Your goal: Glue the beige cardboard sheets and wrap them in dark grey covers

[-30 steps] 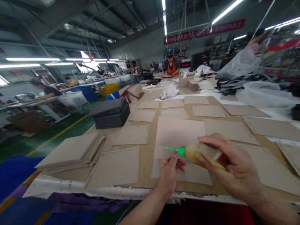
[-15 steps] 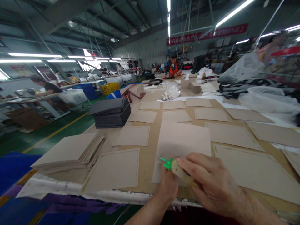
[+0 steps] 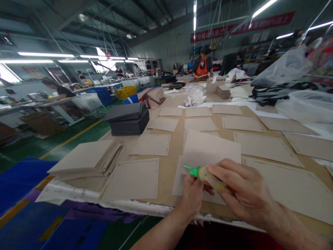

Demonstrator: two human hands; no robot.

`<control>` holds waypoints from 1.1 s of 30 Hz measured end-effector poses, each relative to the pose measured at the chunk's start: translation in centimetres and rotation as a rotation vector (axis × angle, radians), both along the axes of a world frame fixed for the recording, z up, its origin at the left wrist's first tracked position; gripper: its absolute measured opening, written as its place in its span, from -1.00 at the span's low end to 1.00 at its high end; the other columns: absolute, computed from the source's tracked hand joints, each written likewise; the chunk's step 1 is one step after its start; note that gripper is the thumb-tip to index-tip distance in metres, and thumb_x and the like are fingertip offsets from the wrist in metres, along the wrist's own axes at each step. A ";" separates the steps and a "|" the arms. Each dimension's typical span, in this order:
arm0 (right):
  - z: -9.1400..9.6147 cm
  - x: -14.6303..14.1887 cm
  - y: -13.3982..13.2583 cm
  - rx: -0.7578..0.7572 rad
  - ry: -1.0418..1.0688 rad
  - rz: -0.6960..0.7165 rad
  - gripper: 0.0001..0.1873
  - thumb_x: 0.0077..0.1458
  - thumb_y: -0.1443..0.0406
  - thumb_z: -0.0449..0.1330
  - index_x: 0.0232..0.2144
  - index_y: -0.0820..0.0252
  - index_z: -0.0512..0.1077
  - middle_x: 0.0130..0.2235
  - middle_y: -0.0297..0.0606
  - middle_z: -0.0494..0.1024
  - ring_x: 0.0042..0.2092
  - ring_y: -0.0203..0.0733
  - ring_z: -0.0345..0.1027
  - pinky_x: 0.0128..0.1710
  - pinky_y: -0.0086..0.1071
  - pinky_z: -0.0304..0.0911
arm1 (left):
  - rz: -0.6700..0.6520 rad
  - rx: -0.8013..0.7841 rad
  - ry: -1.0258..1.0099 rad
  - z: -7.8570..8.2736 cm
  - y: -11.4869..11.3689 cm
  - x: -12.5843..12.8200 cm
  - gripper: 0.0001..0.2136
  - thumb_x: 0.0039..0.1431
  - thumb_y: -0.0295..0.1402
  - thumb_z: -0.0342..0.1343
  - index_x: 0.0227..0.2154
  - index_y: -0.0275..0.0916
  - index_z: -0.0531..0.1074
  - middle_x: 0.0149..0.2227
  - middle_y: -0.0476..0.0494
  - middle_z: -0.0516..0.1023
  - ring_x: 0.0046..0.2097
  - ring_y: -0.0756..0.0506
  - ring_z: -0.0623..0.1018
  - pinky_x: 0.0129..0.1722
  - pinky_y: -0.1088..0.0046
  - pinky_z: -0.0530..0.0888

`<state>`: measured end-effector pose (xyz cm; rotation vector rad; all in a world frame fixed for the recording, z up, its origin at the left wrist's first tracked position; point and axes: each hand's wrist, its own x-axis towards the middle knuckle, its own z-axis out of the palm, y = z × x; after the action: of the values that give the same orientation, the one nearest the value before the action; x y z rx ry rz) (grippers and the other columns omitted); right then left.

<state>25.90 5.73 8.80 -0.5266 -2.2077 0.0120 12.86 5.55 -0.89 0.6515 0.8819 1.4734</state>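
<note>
My right hand [image 3: 241, 187] is wrapped round a yellowish squeeze glue bottle [image 3: 212, 178]. The bottle's green nozzle [image 3: 192, 170] points left, above the cardboard. Just below the nozzle, my left hand [image 3: 192, 196] is closed at the near side of a beige cardboard sheet [image 3: 212, 147], its fingertips partly hidden behind the bottle and my right hand. That sheet is tilted, its far edge raised. Part of another sheet [image 3: 178, 182] shows flat beneath it, to the left of my left hand.
Cardboard sheets with marked edges lie in rows, one [image 3: 132, 178] at near left and one [image 3: 286, 184] at right. A cardboard stack [image 3: 80, 159] and a dark grey stack [image 3: 127, 119] stand left. Clear plastic bags [image 3: 286, 69] lie far right. A person [image 3: 203, 66] works across the table.
The sheet at my hands has tilted and turned, uncovering part of the sheet below it. The bottle stays in my right hand. The whole view has shifted slightly.
</note>
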 end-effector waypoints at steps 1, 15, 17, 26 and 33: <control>0.0 0.0 0.0 -0.023 -0.025 0.017 -0.67 0.18 0.49 0.06 0.00 0.27 0.35 -0.25 -0.13 0.47 -0.34 -0.21 0.36 -0.44 -0.38 0.31 | 0.011 0.000 -0.004 0.0 0.0 0.0 -0.62 -0.15 -0.03 0.37 -0.59 -0.27 0.44 -0.56 -0.03 0.46 -0.50 0.01 0.40 -0.47 0.49 0.38; 1.8 -0.3 -0.3 0.022 -0.116 -0.005 -0.75 0.17 0.49 0.02 -0.13 0.21 0.34 -0.25 -0.15 0.48 -0.36 -0.22 0.37 -0.47 -0.40 0.25 | 0.005 -0.021 0.023 0.1 -0.1 0.1 -0.56 -0.23 0.05 0.38 -0.62 -0.24 0.43 -0.57 -0.03 0.43 -0.49 0.00 0.39 -0.46 0.46 0.39; 1.8 -0.2 -0.1 0.021 -0.107 -0.007 -0.77 0.19 0.48 0.03 -0.12 0.21 0.35 -0.27 -0.17 0.47 -0.38 -0.23 0.36 -0.48 -0.40 0.25 | -0.021 -0.020 0.041 -0.2 0.0 0.1 -0.58 -0.17 0.04 0.37 -0.59 -0.25 0.47 -0.59 -0.03 0.44 -0.54 0.01 0.39 -0.51 0.47 0.39; 3.4 0.9 2.8 0.182 -0.013 -0.166 -0.78 0.20 0.43 0.11 -0.09 0.20 0.39 -0.28 -0.21 0.48 -0.36 -0.22 0.40 -0.41 -0.38 0.28 | -0.013 -0.052 0.103 -0.6 0.3 0.3 -0.55 -0.09 -0.02 0.34 -0.32 -0.33 0.50 -0.67 0.03 0.42 -0.63 0.02 0.37 -0.66 0.52 0.38; 4.2 0.9 2.9 0.154 -0.075 -0.150 -0.77 0.16 0.43 0.08 -0.12 0.17 0.38 -0.23 -0.17 0.50 -0.36 -0.20 0.41 -0.42 -0.37 0.31 | 0.002 -0.045 0.121 -0.6 0.3 0.2 -0.54 -0.09 -0.01 0.34 -0.33 -0.34 0.50 -0.64 0.03 0.43 -0.62 0.02 0.37 -0.67 0.52 0.37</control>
<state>26.81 8.66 12.98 -0.6133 -2.2135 -0.2592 13.06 5.87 -1.47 0.7127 1.0062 1.4231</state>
